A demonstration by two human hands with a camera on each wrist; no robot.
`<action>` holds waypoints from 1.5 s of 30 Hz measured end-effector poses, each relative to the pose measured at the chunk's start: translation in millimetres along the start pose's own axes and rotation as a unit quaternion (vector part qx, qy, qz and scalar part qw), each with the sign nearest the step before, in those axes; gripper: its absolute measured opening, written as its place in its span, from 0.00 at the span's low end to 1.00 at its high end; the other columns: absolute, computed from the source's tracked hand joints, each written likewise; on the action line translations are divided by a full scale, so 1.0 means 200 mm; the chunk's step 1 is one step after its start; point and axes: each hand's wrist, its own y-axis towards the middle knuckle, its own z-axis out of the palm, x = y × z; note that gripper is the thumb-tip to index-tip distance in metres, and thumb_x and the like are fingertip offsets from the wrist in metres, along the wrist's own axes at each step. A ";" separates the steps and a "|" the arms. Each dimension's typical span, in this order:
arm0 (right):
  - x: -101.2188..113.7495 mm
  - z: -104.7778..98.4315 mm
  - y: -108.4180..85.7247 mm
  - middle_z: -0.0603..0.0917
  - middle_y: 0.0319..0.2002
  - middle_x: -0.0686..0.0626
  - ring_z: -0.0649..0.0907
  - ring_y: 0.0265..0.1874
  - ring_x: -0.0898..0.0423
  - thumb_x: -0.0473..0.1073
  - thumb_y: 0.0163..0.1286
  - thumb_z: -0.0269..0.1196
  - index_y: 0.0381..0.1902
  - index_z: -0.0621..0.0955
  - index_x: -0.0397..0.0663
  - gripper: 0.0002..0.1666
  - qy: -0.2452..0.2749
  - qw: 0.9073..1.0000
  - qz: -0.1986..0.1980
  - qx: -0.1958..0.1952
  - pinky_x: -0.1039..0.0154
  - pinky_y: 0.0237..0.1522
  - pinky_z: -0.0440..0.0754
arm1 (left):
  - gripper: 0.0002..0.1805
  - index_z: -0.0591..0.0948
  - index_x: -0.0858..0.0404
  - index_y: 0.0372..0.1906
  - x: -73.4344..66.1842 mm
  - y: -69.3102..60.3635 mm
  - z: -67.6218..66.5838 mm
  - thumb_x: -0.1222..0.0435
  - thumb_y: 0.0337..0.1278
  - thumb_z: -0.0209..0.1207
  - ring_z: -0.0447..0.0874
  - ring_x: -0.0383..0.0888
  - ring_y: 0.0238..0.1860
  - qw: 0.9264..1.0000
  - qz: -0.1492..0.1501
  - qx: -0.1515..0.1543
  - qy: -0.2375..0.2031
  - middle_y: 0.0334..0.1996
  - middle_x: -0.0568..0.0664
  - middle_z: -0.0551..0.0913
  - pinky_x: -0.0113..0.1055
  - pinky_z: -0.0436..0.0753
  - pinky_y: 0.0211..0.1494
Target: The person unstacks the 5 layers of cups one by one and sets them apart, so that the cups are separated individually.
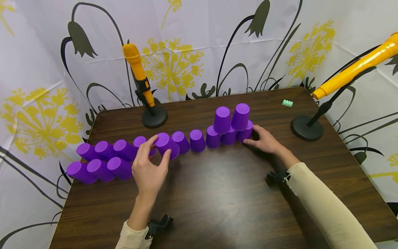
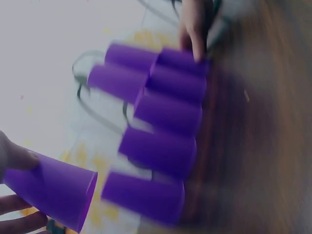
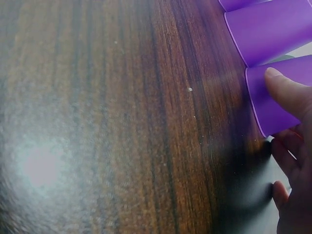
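Note:
Pinched between thumb and fingers, an upside-down purple cup [image 1: 167,144] is in my left hand [image 1: 150,174], held at the left end of a cup row; in the left wrist view this cup [image 2: 53,190] is tilted and apart from the others. My right hand [image 1: 265,139] holds the rightmost bottom cup [image 1: 247,133], thumb on its front and fingers on its far side, partly hidden. Several upside-down cups form that row, including a cup [image 1: 197,140] in its middle. Two more cups, a left one [image 1: 222,120] and a right one [image 1: 240,117], stand on its right part.
More upside-down purple cups [image 1: 119,168] stand in two rows on the left of the brown table [image 1: 217,200]. Behind is a yellow microphone [image 1: 138,69] on a stand; another yellow microphone [image 1: 357,69] leans at the right. A small green brick [image 1: 287,103] lies near the back edge.

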 end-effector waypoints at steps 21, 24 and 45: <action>0.00 0.01 0.00 0.70 0.66 0.37 0.67 0.68 0.40 0.51 0.65 0.68 0.72 0.65 0.42 0.43 0.008 1.000 0.002 0.000 0.40 0.68 0.60 | 0.24 0.81 0.58 0.48 0.35 -0.15 -0.16 0.57 0.44 0.74 0.80 0.65 0.26 0.976 -0.043 -0.028 0.213 0.35 0.58 0.84 0.58 0.73 0.21; 0.00 0.01 0.00 0.71 0.66 0.37 0.67 0.68 0.40 0.51 0.65 0.68 0.71 0.65 0.42 0.43 0.008 1.000 0.002 0.000 0.41 0.68 0.60 | 0.23 0.81 0.59 0.47 0.36 -0.15 -0.15 0.58 0.44 0.75 0.80 0.66 0.27 0.975 -0.049 -0.025 0.215 0.36 0.59 0.84 0.59 0.73 0.22; 0.00 0.00 0.00 0.71 0.66 0.36 0.67 0.67 0.39 0.51 0.65 0.68 0.72 0.65 0.42 0.43 0.002 1.000 0.000 0.000 0.41 0.67 0.60 | 0.23 0.79 0.66 0.49 0.37 -0.15 -0.16 0.67 0.46 0.73 0.79 0.61 0.30 0.979 -0.031 -0.036 0.197 0.45 0.62 0.78 0.58 0.77 0.29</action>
